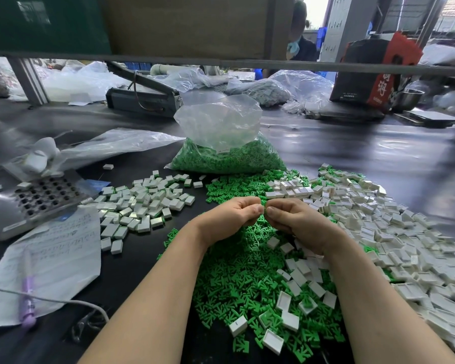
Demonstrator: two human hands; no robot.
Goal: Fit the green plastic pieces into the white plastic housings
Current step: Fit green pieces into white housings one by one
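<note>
Loose green pieces [237,282] heap beneath both wrists. Above this heap, left hand [231,216] and right hand [289,222] meet fingertip to fingertip, curled, pinching something too small to identify. White housings [378,232] lie rightward, nearer the right hand.

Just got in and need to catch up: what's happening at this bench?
A person is assembling small parts by hand. The left hand and right hand meet fingertip to fingertip over a loose heap of green plastic pieces, pinching something too small to identify. Open white plastic housings are piled to the right, a separate pile of closed white blocks lies to the left, and a clear plastic bag of green pieces stands behind.
</note>
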